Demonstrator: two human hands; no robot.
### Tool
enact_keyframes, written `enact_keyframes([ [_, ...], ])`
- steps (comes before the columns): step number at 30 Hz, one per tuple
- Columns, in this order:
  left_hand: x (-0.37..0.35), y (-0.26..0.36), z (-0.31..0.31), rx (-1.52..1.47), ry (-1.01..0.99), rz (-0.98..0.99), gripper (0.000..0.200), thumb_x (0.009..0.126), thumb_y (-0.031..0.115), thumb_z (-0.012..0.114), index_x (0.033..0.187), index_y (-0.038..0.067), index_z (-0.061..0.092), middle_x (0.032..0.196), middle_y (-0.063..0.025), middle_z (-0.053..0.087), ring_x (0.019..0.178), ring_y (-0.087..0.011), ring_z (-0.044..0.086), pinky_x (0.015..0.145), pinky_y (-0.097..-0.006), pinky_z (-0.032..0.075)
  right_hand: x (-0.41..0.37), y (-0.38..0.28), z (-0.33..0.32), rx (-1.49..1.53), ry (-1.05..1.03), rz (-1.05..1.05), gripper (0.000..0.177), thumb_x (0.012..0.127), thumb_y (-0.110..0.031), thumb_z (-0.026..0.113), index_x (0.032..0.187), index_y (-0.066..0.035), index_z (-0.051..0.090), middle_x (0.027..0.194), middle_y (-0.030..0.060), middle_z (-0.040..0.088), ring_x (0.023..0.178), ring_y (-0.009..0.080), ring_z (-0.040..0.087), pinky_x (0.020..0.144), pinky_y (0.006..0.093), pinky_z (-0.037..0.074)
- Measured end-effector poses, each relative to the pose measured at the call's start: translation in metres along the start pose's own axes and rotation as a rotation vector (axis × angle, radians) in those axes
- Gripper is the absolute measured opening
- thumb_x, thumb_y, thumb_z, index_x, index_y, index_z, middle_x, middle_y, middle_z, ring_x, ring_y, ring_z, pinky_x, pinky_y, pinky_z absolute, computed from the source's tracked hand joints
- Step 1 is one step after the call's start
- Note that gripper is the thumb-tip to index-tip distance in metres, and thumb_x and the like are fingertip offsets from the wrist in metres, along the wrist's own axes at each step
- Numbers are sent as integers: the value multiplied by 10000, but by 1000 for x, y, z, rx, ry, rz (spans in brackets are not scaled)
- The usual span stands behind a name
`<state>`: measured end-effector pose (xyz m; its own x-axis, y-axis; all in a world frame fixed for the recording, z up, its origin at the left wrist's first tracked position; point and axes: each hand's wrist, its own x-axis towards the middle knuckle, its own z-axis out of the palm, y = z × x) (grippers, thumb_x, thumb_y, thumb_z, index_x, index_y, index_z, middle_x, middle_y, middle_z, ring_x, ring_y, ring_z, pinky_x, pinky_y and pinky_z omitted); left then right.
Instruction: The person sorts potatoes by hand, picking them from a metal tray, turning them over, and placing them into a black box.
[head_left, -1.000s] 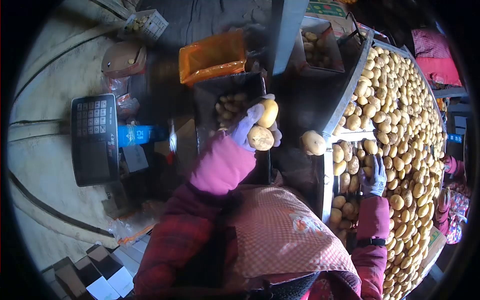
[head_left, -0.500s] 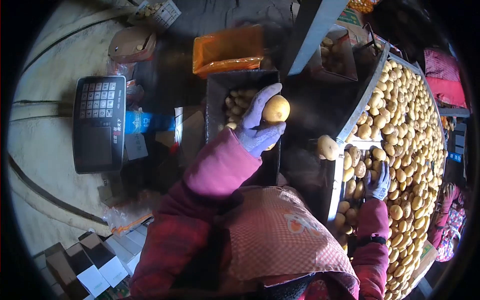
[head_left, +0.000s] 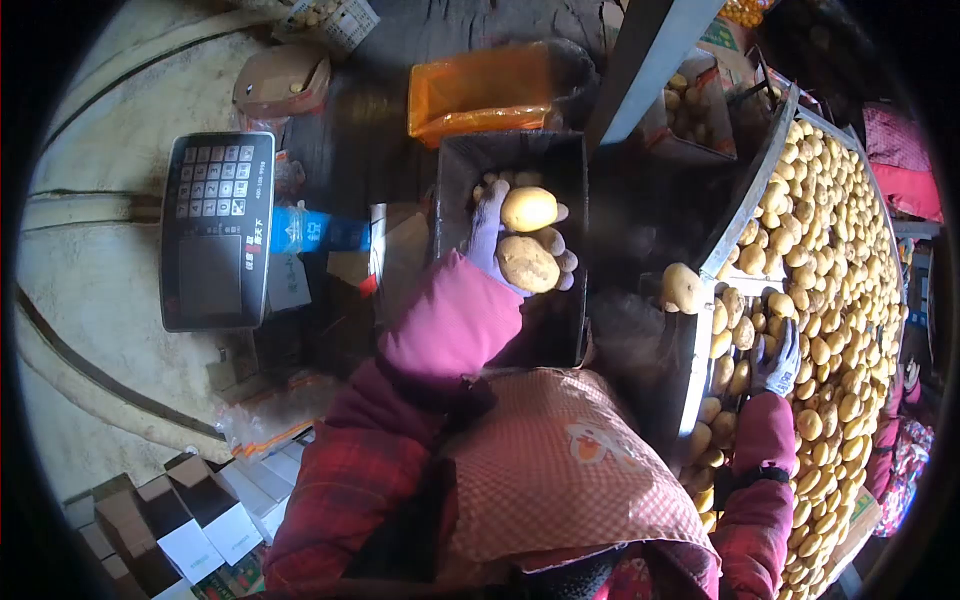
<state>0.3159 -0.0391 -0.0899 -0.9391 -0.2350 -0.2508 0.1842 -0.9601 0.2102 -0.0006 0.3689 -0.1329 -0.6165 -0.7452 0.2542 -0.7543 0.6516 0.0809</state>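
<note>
My left hand [head_left: 487,235], in a pale purple glove, holds two potatoes over a dark bin [head_left: 575,330]. The upper one is a smooth yellow potato [head_left: 528,209]; below it is a browner potato [head_left: 527,264]. Fingertips curl around their far side. Several potatoes lie inside the bin beneath the hand. On the right, my gloved right hand [head_left: 778,368] reaches into the heap of potatoes [head_left: 830,370] on a metal-edged table, its thumb and fingers closed around a potato [head_left: 769,345] that is partly hidden. A single large potato [head_left: 682,288] sits at the table's near edge.
An orange-lined crate [head_left: 480,95] stands beyond the bin. A scale display [head_left: 215,230] is at left, with white boxes [head_left: 205,530] below. A metal post [head_left: 650,70] rises at the top, near another box of potatoes [head_left: 690,115]. Another person's sleeve [head_left: 885,450] shows far right.
My left hand has turned, so two potatoes now show in it instead of mainly one. The right hand stays at about the same spot among the potatoes. The whole view has shifted slightly.
</note>
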Motion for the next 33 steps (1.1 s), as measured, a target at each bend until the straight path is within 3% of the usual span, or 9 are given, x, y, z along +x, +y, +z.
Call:
enact_keyframes([
  [1, -3, -3, 8, -6, 9, -6, 700, 892, 646, 415, 1148, 18, 587, 832, -142, 662, 779, -390, 627, 670, -526, 493, -1, 3, 2, 9, -2, 7, 631, 854, -265, 630, 1395, -47, 390, 1353, 205, 476, 1217, 374, 483, 1018, 457, 381],
  [3, -6, -7, 33, 92, 767, 89, 597, 858, 615, 526, 1086, 69, 605, 878, -128, 656, 788, -362, 632, 720, -505, 513, 0, 0, -2, 23, -5, 13, 633, 852, -263, 635, 1394, -46, 392, 1350, 204, 480, 1219, 373, 482, 1017, 455, 382],
  [9, -24, 2, 7, -29, 626, -4, 429, 874, 453, 595, 1120, 101, 603, 1158, -153, 583, 1069, -343, 568, 859, -495, 501, -3, 1, 2, 5, 14, 9, 629, 837, -251, 655, 1377, -37, 412, 1342, 197, 491, 1208, 366, 495, 1004, 453, 395],
  [12, -24, 7, 7, -161, 212, 16, 434, 935, 411, 518, 1267, 133, 540, 1302, -187, 522, 1249, -383, 453, 921, -540, 473, -2, 5, 5, 10, 32, -5, 627, 844, -267, 649, 1378, -39, 410, 1343, 194, 490, 1205, 364, 498, 1002, 448, 397],
  [15, -13, 5, 24, -15, 158, 56, 409, 913, 462, 551, 1234, 210, 565, 1229, -113, 575, 1206, -383, 491, 919, -581, 458, -2, 1, 1, -19, 9, 2, 622, 847, -270, 646, 1378, -48, 411, 1345, 192, 489, 1200, 364, 502, 995, 449, 404],
  [17, -9, 3, 23, -63, 63, 53, 465, 955, 449, 466, 1338, 187, 490, 1359, -194, 476, 1278, -416, 417, 969, -562, 444, 0, 0, 1, -3, 48, 6, 623, 843, -272, 645, 1381, -62, 411, 1350, 189, 486, 1205, 364, 496, 1000, 450, 399],
  [25, 24, -9, 7, 151, 216, -158, 362, 871, 399, 644, 1159, 189, 587, 1019, -152, 670, 801, -291, 684, 675, -386, 585, 3, -16, -14, 11, -10, 102, 677, 794, -344, 677, 1368, -91, 425, 1363, 180, 466, 1203, 356, 483, 1016, 479, 367],
  [26, 28, -13, 14, 275, 435, -176, 353, 864, 457, 636, 1104, 200, 601, 923, -120, 690, 693, -265, 676, 585, -363, 567, 6, -17, -17, 45, -5, 98, 668, 793, -349, 677, 1359, -89, 436, 1358, 187, 466, 1214, 352, 475, 1027, 478, 358],
  [33, 125, -22, 78, 781, 359, -249, 463, 892, 592, 510, 1085, 181, 596, 854, -94, 689, 577, -171, 640, 476, -291, 505, 8, -22, -22, 92, -21, 146, 684, 786, -386, 675, 1358, -101, 433, 1378, 191, 435, 1239, 352, 448, 1050, 491, 323],
])
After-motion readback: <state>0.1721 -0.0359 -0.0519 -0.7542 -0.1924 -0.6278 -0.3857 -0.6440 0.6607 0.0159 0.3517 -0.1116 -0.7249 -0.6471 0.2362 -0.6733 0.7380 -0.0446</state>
